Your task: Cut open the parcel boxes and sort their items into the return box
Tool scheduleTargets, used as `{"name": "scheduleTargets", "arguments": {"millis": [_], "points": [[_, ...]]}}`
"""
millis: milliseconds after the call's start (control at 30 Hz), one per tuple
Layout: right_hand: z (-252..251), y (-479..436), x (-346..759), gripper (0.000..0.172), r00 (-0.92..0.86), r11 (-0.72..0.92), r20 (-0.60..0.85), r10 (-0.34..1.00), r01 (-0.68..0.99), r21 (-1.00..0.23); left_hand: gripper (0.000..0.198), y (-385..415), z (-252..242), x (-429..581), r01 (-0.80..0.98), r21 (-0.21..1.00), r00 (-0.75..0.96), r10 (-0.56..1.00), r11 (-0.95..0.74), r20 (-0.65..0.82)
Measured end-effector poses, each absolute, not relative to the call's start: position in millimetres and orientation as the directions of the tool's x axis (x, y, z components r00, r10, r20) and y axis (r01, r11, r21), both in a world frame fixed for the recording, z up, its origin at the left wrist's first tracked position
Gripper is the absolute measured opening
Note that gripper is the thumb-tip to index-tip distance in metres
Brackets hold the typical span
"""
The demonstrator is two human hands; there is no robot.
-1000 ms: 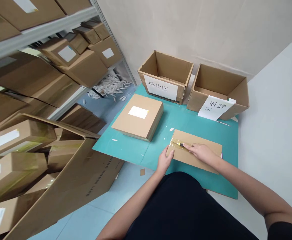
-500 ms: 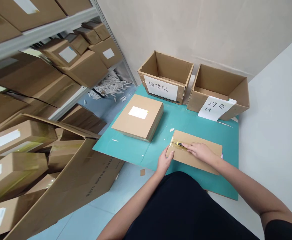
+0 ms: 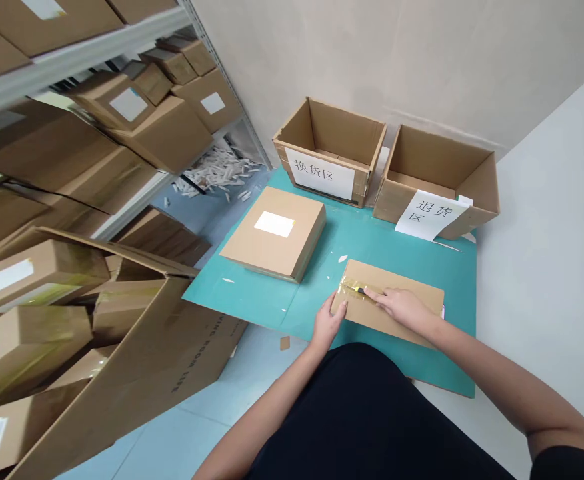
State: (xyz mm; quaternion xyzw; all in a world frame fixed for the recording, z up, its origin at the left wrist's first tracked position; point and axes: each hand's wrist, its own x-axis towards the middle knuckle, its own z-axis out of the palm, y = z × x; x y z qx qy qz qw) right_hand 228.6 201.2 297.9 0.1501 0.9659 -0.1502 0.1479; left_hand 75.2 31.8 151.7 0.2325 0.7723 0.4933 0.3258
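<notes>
A flat taped cardboard box lies on the teal mat right in front of me. My left hand presses against the box's near left corner, fingers curled on its edge. My right hand rests on top of the box, closed round a small yellow-and-black cutter whose tip sits on the clear tape near the left end. A second, thicker closed box with a white label lies farther left on the mat.
Two open cardboard bins with paper signs, one left and one right, stand against the wall behind the mat. Shelves loaded with boxes and a large tipped carton of parcels fill the left. White scraps litter the floor.
The right hand and cutter stay on the tape almost in the same spot. The view has shifted slightly down. The left hand has not moved.
</notes>
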Motion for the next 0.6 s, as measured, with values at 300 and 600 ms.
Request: {"name": "scheduleTargets", "arguments": {"millis": [300, 600], "points": [[292.8, 201.3, 238.1, 0.05, -0.892, 0.912, -0.372, 0.256, 0.35, -0.213, 0.055, 29.4, 151.2, 75.3, 0.059, 0.915, -0.669, 0.696, 0.399, -0.261], [280.5, 206.8, 252.0, 0.05, -0.916, 0.918, -0.317, 0.244, 0.324, -0.23, 0.055, 28.5, 149.0, 75.8, 0.027, 0.915, -0.669, 0.687, 0.402, -0.282]]}}
